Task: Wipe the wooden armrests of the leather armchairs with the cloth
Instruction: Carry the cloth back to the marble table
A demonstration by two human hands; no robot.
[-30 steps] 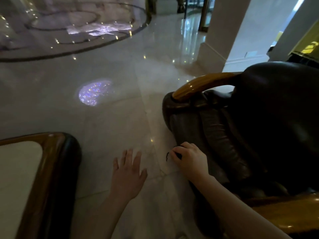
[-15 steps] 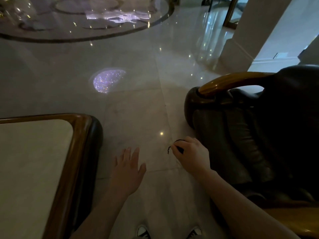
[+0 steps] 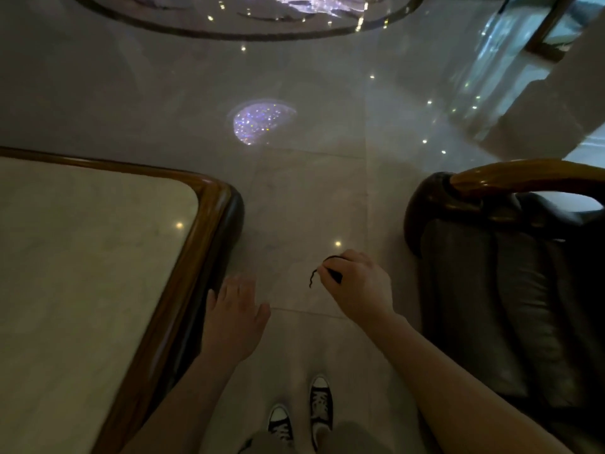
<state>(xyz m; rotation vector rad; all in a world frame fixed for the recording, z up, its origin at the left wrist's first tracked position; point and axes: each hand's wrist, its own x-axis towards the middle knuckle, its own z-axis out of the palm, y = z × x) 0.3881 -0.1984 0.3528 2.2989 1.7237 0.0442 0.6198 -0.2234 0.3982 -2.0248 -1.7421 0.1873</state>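
Observation:
A dark leather armchair (image 3: pixel 510 290) stands at the right, with a curved wooden armrest (image 3: pixel 523 178) along its far side. My right hand (image 3: pixel 358 286) hangs in front of the chair, closed on a small dark item (image 3: pixel 330 271) with a thin strand dangling from it; I cannot tell if it is the cloth. My left hand (image 3: pixel 234 319) is open with fingers spread, just right of the table's corner, holding nothing.
A marble-topped table with a wooden rim (image 3: pixel 203 231) fills the lower left. Polished marble floor (image 3: pixel 311 191) runs between table and chair. My two sneakers (image 3: pixel 304 417) stand below. A white pillar base (image 3: pixel 537 109) is at the upper right.
The view has swung left and down: the armchair slid to the right edge, the table came further in, and my shoes appeared. Both hands keep their pose.

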